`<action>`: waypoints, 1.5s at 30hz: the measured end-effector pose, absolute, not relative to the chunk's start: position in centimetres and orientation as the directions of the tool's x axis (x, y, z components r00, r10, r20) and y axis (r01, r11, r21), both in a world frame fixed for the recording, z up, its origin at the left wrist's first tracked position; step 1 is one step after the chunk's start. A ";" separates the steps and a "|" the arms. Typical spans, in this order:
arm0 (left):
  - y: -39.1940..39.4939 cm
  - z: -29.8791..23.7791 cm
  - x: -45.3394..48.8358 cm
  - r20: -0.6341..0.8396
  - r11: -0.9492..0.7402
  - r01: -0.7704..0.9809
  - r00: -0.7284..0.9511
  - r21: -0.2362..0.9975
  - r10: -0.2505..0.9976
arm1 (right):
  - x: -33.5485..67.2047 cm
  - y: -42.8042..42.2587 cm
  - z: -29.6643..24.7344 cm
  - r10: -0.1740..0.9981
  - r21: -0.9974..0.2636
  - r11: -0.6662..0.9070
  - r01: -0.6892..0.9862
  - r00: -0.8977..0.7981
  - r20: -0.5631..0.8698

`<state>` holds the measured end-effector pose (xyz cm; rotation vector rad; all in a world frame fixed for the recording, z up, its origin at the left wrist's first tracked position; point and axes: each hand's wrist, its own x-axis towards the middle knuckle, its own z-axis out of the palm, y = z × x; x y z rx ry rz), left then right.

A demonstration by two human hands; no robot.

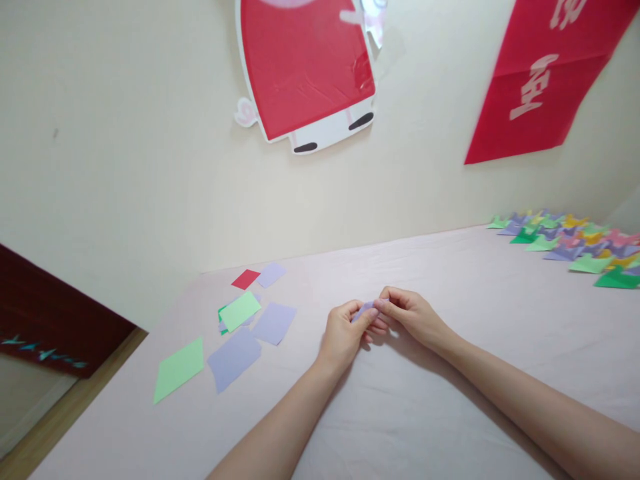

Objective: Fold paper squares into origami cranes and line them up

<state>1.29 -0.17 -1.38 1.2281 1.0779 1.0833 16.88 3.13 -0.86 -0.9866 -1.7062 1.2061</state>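
Observation:
A small piece of lilac paper is held between my two hands, just above the pale sheet; much of it is hidden by the fingers, so its folds cannot be made out. My left hand is closed on it, the thumb lying on top and the fingers curled beneath. From the right, my right hand pinches the paper's right end between thumb and index finger. Loose paper squares lie to the left, the nearest being a lilac square.
More squares lie at left: lilac, light green, a light green one on a small stack, and red. Rows of folded coloured papers stand at far right. The pale sheet meets the wall behind.

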 end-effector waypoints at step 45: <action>-6.1 -0.6 -0.3 0.199 -0.266 0.959 0.281 -0.101 0.939 | 18.0 3.6 -2.8 0.868 -0.133 0.451 0.883 -0.399 0.298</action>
